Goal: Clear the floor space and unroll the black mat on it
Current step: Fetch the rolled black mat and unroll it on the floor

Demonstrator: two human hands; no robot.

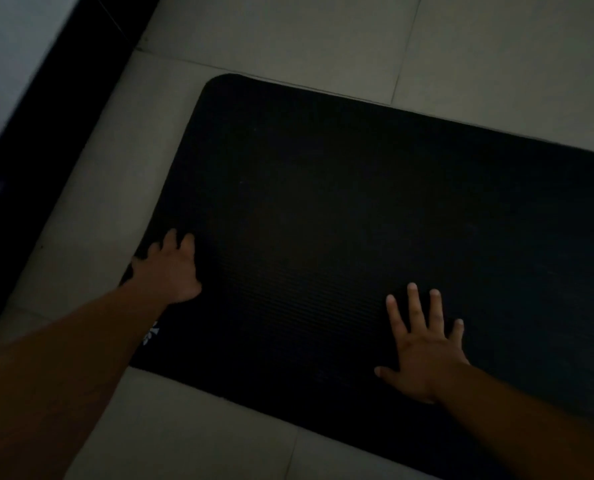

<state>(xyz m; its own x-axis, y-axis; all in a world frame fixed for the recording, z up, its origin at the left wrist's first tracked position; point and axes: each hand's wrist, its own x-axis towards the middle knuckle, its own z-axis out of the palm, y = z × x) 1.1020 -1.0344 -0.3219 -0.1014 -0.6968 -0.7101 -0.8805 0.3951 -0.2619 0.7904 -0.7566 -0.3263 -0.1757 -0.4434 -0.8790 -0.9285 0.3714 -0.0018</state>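
The black mat [340, 209] lies flat on the pale tiled floor, ribbed, with rounded corners and a small white logo near its left end. It runs off the right edge of the view. My left hand [171, 268] rests on the mat's left end near its edge, fingers bent downward onto it. Flat on the mat near its front edge, my right hand [423, 344] has its fingers spread and holds nothing. The room is dim.
Pale floor tiles [288, 39] surround the mat at the back, left and front. A dark band [46, 140] runs diagonally along the left, with a lighter wall surface [8, 57] beyond it in the top left corner.
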